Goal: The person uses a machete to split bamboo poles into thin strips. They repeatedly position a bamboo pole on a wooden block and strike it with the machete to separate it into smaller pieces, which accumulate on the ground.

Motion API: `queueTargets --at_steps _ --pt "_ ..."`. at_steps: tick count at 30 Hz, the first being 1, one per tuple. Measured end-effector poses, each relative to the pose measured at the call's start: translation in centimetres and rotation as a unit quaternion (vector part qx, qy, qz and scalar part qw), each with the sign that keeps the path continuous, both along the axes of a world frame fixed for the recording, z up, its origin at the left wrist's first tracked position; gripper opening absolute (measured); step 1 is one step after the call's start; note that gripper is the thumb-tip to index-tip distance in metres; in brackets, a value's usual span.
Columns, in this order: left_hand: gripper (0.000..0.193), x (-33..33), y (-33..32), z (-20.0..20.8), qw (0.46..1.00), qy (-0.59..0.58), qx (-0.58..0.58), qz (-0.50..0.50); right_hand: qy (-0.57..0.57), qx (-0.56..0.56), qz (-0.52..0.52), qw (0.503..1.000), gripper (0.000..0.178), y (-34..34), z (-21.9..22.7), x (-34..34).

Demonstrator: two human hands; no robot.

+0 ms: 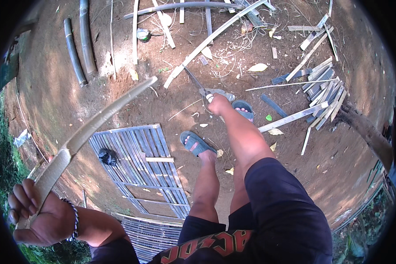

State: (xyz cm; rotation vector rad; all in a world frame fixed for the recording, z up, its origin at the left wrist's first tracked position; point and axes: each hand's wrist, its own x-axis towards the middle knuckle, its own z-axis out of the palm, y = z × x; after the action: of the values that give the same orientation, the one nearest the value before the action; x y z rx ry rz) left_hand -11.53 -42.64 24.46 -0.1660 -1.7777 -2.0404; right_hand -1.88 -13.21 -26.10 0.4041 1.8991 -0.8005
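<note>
At the lower left, my left hand (46, 218) is closed round the near end of a split bamboo strip (99, 118), its pale inner side with a node facing up. The strip slants up and to the right, clear of the ground. My right hand (219, 105), in front of my right foot, grips a knife (196, 81) with a long, dark, narrow blade pointing up and left. White wrapping shows at its handle, and the rest of the handle is hidden in my fingers. The blade tip appears close to a long pale bamboo strip (207, 40), but I cannot tell whether they touch.
A slatted bamboo panel (156, 145) lies left of my sandaled feet, with a black bundle (107, 156) on it. Split bamboo pieces (323, 94) are heaped at right by a log (365, 132). Two dark bamboo poles (87, 37) lie at upper left. Strips and shavings litter the dirt ahead.
</note>
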Motion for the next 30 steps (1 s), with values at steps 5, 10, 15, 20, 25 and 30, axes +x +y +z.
queueTargets --at_steps 5,10,15,20,25,30 --pt "0.029 -2.2 0.8 2.0 0.998 0.044 0.029 -0.024 0.05 -0.037 -0.074 0.995 0.05 1.7 2.1 1.0" --pt "0.06 -4.7 6.1 -1.4 0.978 0.047 -0.117 -0.164 0.043 -0.079 -0.215 0.972 0.046 5.4 6.7 4.8" --pt "0.058 -7.4 20.2 -7.6 0.903 0.161 -0.38 -0.115 0.096 0.012 -0.231 0.968 0.047 13.6 8.3 11.5" --pt "0.034 -9.6 29.1 -11.0 0.817 0.249 -0.451 -0.257 0.07 0.057 -0.231 0.969 0.048 19.1 11.1 15.7" --pt "0.035 -12.4 35.4 -18.8 0.729 0.243 -0.542 -0.338 0.016 0.044 -0.276 0.96 0.043 23.1 12.2 20.1" --pt "0.081 -8.7 35.2 -29.8 0.529 0.032 -0.782 -0.328 0.002 0.062 -0.272 0.96 0.036 23.5 12.6 22.3"
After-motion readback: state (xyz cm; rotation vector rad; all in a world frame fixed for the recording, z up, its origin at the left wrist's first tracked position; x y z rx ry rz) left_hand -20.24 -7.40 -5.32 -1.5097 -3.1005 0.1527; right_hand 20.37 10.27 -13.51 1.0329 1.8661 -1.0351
